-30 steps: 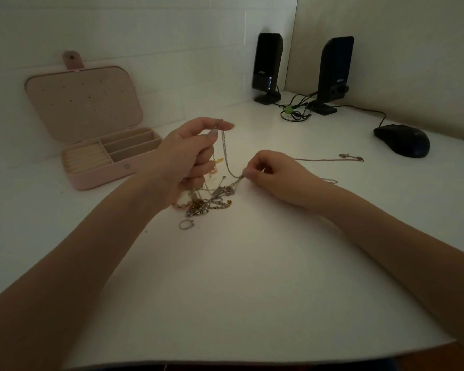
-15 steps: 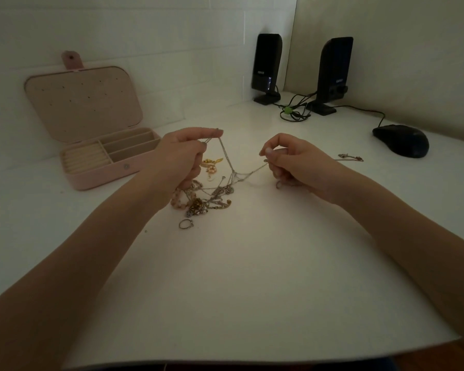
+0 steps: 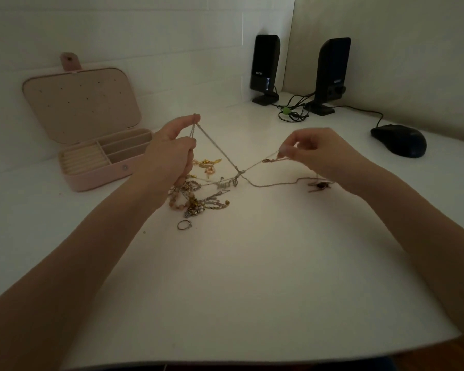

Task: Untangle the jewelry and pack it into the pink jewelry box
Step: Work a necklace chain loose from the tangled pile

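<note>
A tangle of jewelry (image 3: 198,199) lies on the white table at centre, with gold and beaded pieces and a loose ring (image 3: 184,224) just in front. My left hand (image 3: 169,153) pinches a thin silver chain (image 3: 216,148) and lifts it above the pile. My right hand (image 3: 324,156) pinches a second fine chain (image 3: 255,164) and holds it taut to the right. The two chains cross at a knot (image 3: 240,172). The pink jewelry box (image 3: 99,180) stands open at the left, its compartments holding nothing.
Two black speakers (image 3: 264,68) (image 3: 331,73) with bundled cables (image 3: 292,111) stand at the back corner. A black mouse (image 3: 399,140) sits at the far right. A small dark pendant (image 3: 319,185) lies under my right wrist. The table's front edge runs along the bottom.
My right hand has moved right and up, pulling its chain taut away from the pile. My left hand has risen, holding the silver chain higher; the knot has slid rightward.
</note>
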